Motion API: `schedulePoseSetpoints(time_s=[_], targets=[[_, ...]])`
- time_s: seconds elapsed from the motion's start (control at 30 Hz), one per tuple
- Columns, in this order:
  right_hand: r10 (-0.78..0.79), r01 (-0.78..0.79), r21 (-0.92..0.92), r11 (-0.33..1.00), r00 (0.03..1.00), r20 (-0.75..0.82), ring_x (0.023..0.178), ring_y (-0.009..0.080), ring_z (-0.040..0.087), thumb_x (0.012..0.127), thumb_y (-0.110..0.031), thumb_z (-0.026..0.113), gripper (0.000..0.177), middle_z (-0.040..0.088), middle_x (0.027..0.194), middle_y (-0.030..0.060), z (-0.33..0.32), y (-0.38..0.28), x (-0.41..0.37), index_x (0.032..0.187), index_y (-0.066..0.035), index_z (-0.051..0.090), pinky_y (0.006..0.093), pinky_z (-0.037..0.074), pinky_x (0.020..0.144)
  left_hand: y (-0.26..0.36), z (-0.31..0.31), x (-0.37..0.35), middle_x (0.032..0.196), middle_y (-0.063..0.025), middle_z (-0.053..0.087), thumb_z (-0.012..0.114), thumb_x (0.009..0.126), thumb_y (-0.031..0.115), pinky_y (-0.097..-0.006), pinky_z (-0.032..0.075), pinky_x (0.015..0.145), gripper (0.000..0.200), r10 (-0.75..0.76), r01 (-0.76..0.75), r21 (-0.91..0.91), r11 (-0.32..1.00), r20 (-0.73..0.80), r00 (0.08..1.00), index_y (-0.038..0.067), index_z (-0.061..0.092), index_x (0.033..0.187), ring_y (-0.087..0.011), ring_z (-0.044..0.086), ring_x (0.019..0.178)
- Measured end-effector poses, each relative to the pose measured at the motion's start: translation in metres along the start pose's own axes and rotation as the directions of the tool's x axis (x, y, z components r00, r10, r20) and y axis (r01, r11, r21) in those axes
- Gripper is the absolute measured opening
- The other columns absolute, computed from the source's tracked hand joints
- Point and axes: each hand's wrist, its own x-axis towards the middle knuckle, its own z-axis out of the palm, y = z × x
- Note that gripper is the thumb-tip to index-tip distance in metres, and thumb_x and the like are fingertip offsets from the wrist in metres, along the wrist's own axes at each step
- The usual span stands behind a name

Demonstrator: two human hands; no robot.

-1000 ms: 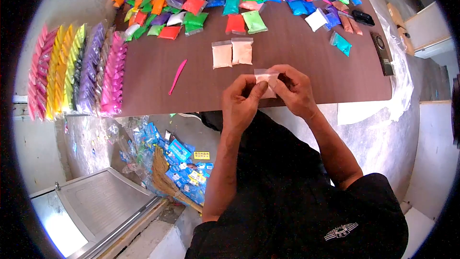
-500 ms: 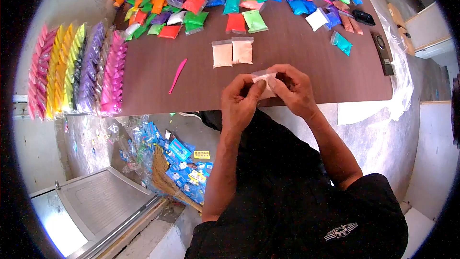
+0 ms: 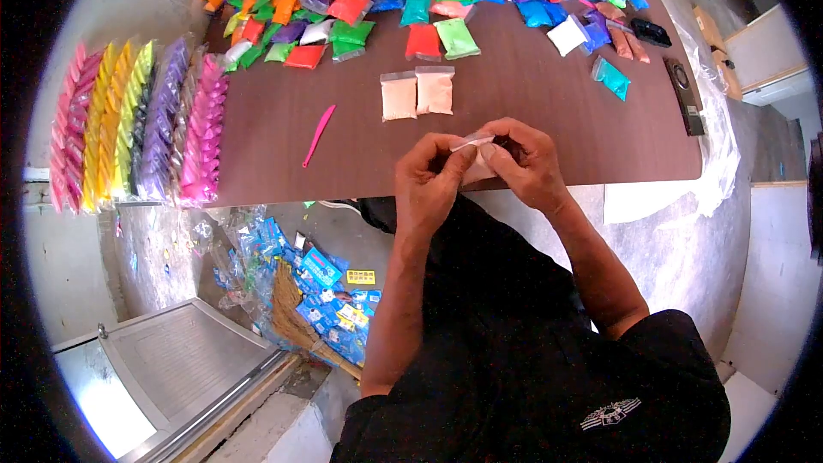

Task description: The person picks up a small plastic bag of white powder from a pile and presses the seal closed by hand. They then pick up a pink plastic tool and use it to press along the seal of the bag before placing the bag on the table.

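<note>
Both hands pinch one small clear plastic bag (image 3: pixel 478 170) with pale peach contents, just above the table's near edge. My left hand (image 3: pixel 429 178) is closed on the left side of its top, and my right hand (image 3: pixel 525 163) on the right side. The thumbs nearly meet at the bag's upper edge; my fingers partly hide the bag. Beyond them, two similar peach bags lie side by side, a left one (image 3: pixel 399 97) and a right one (image 3: pixel 435 93). A pink plastic stick-like tool (image 3: pixel 319 135) rests on the table to the left of my left hand.
Many colourful small bags, among them a red one (image 3: pixel 423 41), cover the far part of the brown table (image 3: pixel 283 120). Long strips of bags (image 3: pixel 163 120) lie at its left edge. A dark device (image 3: pixel 684 96) sits at the right. A broom (image 3: pixel 296 309) and blue packaging (image 3: pixel 321 270) are on the floor.
The bag's top edge looks folded or bent down between my thumbs, where it stood flatter before. My hands have hardly shifted.
</note>
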Motion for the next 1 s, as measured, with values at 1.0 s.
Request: schedulePoseSetpoints(time_s=[1.0], targets=[[0.062,-0.055,0.072,0.996,0.994,-0.092,0.086,0.0134,0.066,0.099,-0.013,0.068,0.023,0.070,0.099,0.0076,0.003,0.001,0.001,0.119,-0.002,0.066,0.0292,0.056,0.076,0.004,0.002,0.004,0.092,-0.0078,0.077,0.075,0.097,0.017,-0.0276,0.056,0.074,0.023,-0.011,0.005,0.119,0.993,0.047,0.999,-0.001,0.072,0.110,-0.0118,0.069,0.081]])
